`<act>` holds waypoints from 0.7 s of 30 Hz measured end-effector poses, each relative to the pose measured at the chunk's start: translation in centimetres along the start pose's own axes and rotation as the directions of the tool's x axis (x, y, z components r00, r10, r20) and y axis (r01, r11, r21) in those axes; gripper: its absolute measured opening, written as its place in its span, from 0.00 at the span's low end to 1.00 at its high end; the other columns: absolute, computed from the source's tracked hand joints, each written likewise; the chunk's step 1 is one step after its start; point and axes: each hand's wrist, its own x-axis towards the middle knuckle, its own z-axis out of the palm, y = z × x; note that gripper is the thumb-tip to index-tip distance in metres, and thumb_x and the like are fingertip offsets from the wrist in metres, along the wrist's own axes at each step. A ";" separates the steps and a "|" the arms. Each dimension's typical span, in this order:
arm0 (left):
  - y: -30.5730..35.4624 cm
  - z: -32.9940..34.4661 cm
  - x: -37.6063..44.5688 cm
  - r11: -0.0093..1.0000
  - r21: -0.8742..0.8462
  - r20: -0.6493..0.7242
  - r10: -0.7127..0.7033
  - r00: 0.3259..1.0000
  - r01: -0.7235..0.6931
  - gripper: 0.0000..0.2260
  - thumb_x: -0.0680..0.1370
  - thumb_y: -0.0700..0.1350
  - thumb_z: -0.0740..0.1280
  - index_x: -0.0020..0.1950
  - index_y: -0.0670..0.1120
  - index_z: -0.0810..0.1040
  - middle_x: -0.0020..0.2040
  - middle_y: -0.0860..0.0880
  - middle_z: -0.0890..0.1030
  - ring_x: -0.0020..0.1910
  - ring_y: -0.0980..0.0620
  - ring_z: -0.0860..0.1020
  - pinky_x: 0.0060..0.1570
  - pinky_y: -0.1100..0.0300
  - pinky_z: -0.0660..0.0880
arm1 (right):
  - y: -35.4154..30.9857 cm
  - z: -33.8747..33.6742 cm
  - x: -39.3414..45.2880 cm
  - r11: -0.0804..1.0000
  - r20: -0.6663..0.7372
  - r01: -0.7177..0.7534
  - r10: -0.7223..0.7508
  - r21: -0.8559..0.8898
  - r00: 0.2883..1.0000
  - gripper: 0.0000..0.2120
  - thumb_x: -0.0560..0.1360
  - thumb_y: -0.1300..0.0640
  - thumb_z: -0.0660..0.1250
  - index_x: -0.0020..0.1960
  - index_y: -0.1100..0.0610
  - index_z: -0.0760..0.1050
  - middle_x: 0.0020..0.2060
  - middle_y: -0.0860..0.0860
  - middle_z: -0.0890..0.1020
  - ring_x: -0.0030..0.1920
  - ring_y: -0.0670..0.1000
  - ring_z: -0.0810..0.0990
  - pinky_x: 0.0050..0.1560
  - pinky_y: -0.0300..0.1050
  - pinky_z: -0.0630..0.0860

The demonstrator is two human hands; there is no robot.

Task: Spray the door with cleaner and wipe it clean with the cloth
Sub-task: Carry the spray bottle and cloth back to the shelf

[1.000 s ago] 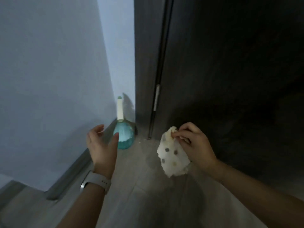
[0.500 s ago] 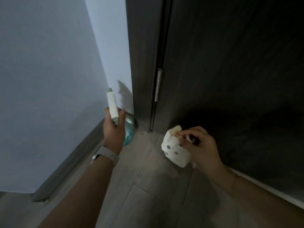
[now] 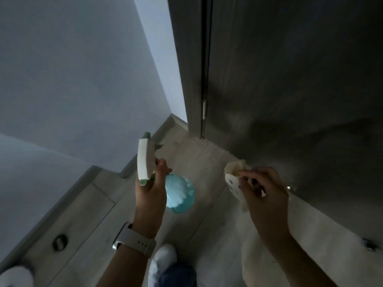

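Teal spray bottle [image 3: 179, 195] hangs below left hand's [image 3: 150, 188] grip; right hand [image 3: 262, 191] pinches cloth [image 3: 233, 175].

This is looking like a home, in a dim hallway corner. A dark wood-grain door [image 3: 290, 79] is hanging on a metal hinge [image 3: 204, 109] in a matching frame [image 3: 184, 59], plain pale walls [image 3: 72, 69] are meeting behind it, a grey skirting board [image 3: 62, 206] is running along their foot, and light wood-look planks are covering the floor [image 3: 207, 162].

Open floor [image 3: 209, 162] btwn hands, door [image 3: 290, 79].
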 end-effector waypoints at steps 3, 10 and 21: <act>7.2 -3.3 -5.7 0.998 0.002 -0.034 -0.065 0.997 0.066 0.02 0.80 0.41 0.64 0.48 0.47 0.74 0.35 0.57 0.81 0.39 0.60 0.79 0.44 0.64 0.77 | -8.5 -4.1 -2.1 0.983 0.046 -0.124 0.119 0.137 0.992 0.08 0.71 0.69 0.72 0.45 0.58 0.79 0.46 0.51 0.79 0.45 0.39 0.80 0.42 0.26 0.75; 25.9 -13.1 -21.7 0.973 -0.022 -0.156 -0.230 0.961 0.229 0.06 0.78 0.45 0.67 0.43 0.45 0.77 0.38 0.49 0.79 0.38 0.54 0.77 0.41 0.64 0.73 | -28.7 -16.1 -7.7 0.958 0.209 -0.246 0.213 0.148 0.954 0.06 0.72 0.66 0.72 0.45 0.56 0.81 0.46 0.51 0.80 0.45 0.46 0.80 0.43 0.33 0.77; 39.3 -24.3 -46.3 0.985 -0.171 -0.520 -0.113 0.847 0.026 0.06 0.76 0.42 0.70 0.49 0.40 0.77 0.42 0.44 0.79 0.40 0.55 0.78 0.40 0.67 0.74 | -46.2 -28.0 -17.7 0.962 0.609 -0.143 -0.030 0.233 0.792 0.08 0.71 0.66 0.72 0.48 0.56 0.81 0.46 0.50 0.80 0.44 0.44 0.80 0.43 0.32 0.76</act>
